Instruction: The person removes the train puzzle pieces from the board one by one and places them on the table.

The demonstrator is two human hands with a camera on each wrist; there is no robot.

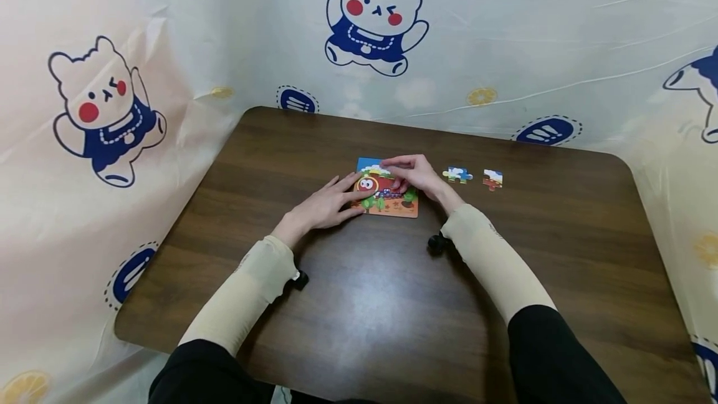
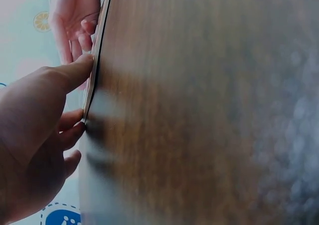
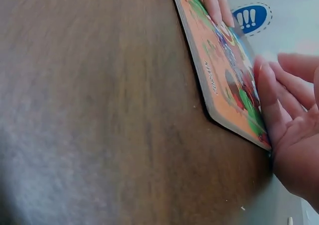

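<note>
A small picture puzzle board lies flat near the middle of the frame on the dark wood-grain surface, blue along its upper edge and orange along its lower edge, with a round-eyed red figure between. The left hand comes in from the lower left and rests across the board's left side, its fingers spread and nearly straight, touching the board. The right hand reaches in from the lower right over the board's upper right part, fingers bent and fingertips down at the picture; whether they pinch a piece there cannot be told. Just right of that hand lie two loose pieces, apart from each other: a blue-and-white piece and, farther right, a white-and-red piece. Both forearms wear cream wraps below black sleeves. A pale sheet printed with cartoon bears fills the upper part and left side of the frame.
</note>
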